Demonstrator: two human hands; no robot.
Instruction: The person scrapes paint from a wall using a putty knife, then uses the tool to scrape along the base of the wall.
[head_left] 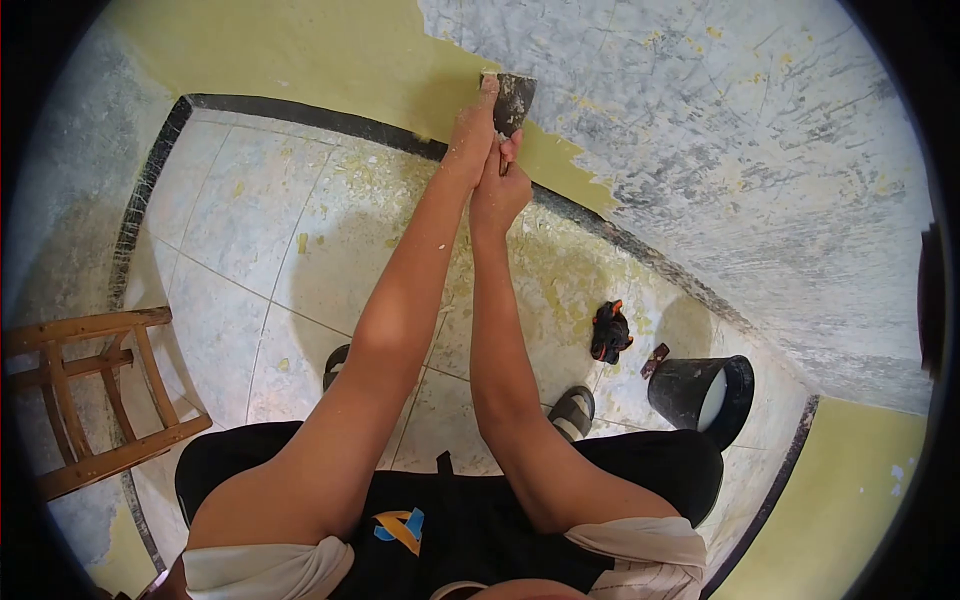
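A paint scraper (515, 103) with a wide, whitened, speckled metal blade is against the wall where yellow-green paint (556, 158) meets a stripped, whitish-grey area (740, 150). My right hand (500, 196) is closed around its handle, most of which the fingers hide. Just above it, my left hand (477, 122) presses along the left side of the blade, its fingertips near the top edge; part of its grip is hidden. Dust and small flakes cling to the left hand and forearm.
Paint flakes (560, 285) litter the tiled floor below the wall. On the right lie a black bucket (685, 388), tipped over, a small brown object (655, 360) and a black-and-orange item (611, 332), perhaps gloves. A wooden stool or frame (125, 452) is at left.
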